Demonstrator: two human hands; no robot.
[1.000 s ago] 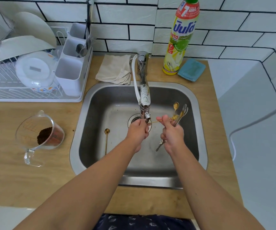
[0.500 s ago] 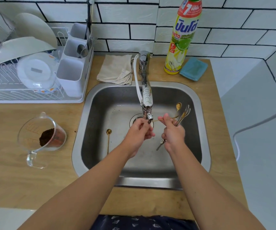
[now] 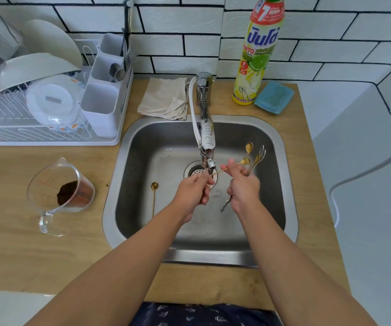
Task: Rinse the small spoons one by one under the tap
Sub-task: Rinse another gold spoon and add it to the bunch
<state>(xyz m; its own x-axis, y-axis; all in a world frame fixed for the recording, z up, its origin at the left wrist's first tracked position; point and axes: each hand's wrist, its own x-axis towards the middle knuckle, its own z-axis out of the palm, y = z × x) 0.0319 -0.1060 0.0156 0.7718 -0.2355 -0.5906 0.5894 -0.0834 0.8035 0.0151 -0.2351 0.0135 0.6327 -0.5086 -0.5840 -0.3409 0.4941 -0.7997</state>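
Both hands are over the steel sink (image 3: 281,147), just below the tap (image 3: 207,140). My right hand (image 3: 244,188) is closed around a bundle of small spoons (image 3: 253,158), gold and silver, bowls fanning up and to the right, handle ends sticking out below the fist. A thin gold spoon (image 3: 219,171) runs from my right thumb toward my left hand (image 3: 193,191), whose fingertips pinch its left end under the spout. Another gold spoon (image 3: 153,196) lies alone on the sink floor at the left. I cannot make out any water stream.
A drain (image 3: 195,171) sits under the tap. A measuring jug (image 3: 57,191) with brown powder stands left of the sink. At the back: a dish rack (image 3: 48,107), a folded cloth (image 3: 163,98), a dish soap bottle (image 3: 258,52) and a blue sponge (image 3: 274,97).
My left hand has loosened from a fist to a fingertip pinch on the thin gold spoon. Both hands stay under the spout; the view has shifted slightly.
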